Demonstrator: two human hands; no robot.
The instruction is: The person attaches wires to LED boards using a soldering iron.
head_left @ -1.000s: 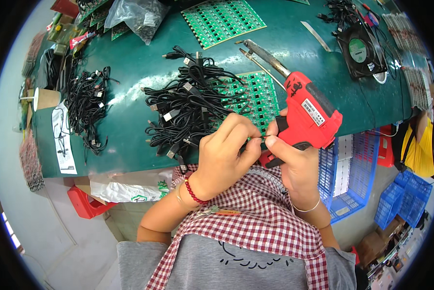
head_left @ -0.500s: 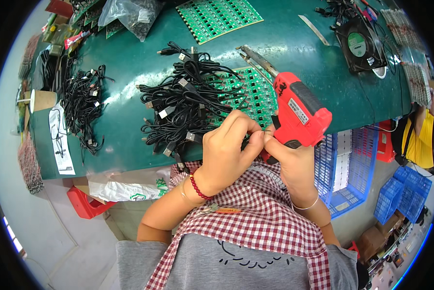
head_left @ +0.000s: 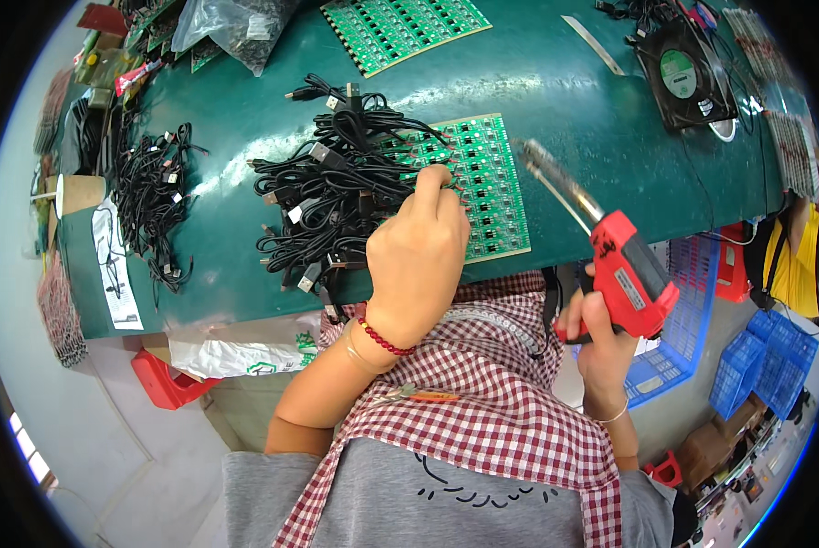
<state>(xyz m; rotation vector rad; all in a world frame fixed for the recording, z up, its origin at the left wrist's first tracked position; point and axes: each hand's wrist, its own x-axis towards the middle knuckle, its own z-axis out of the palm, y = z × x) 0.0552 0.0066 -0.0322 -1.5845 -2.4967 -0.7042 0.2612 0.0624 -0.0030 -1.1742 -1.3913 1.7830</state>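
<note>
My right hand is wrapped round the handle of a red soldering gun, its metal tip pointing up and to the left beyond the board. My left hand reaches over a green circuit board panel. Its fingers are closed together near the middle of the panel; whatever is between the fingertips is hidden. Coiled black USB cables lie heaped along the panel's left side and cover part of it. Several thin wire ends rest on the board near my left fingertips.
Another circuit board panel lies at the back. A second cable bundle is at the left, with a clear plastic bag behind. A black fan stands at the far right. A blue crate sits below the table's edge.
My hands have parted. The right one has drawn right and down with the soldering gun; the left has moved up over the board, which shows more now.
</note>
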